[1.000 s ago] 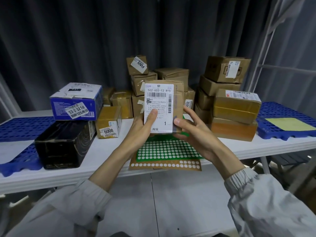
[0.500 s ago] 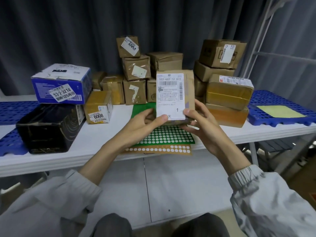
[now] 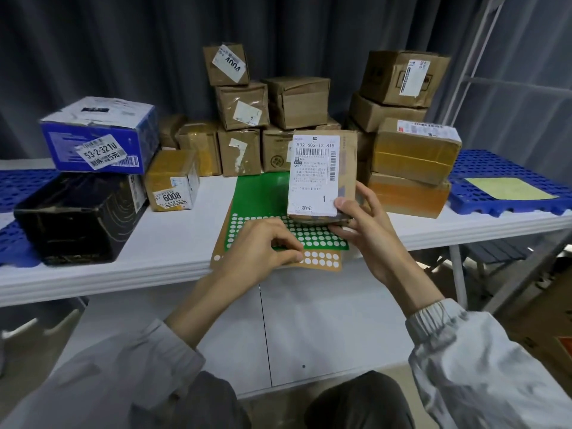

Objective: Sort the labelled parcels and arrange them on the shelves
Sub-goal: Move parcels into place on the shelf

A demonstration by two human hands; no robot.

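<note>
The right hand [image 3: 359, 224] is gripping a labelled parcel [image 3: 322, 174] upright above the sticker sheets [image 3: 263, 196] near the counter [image 3: 173, 239] front edge, while the left hand's [image 3: 257, 252] curled fingers [image 3: 294, 257] are picking at a sticker, suggesting sorting is barely beginning, with stacked boxes [image 3: 297, 102] still waiting.

The left hand [image 3: 263, 249] is off the labelled parcel [image 3: 322, 174] now, fingertips down on the sticker sheets [image 3: 309, 239]. Only the right hand [image 3: 362, 221] grips the parcel, lowered to stand upright on the green sheet.
</note>
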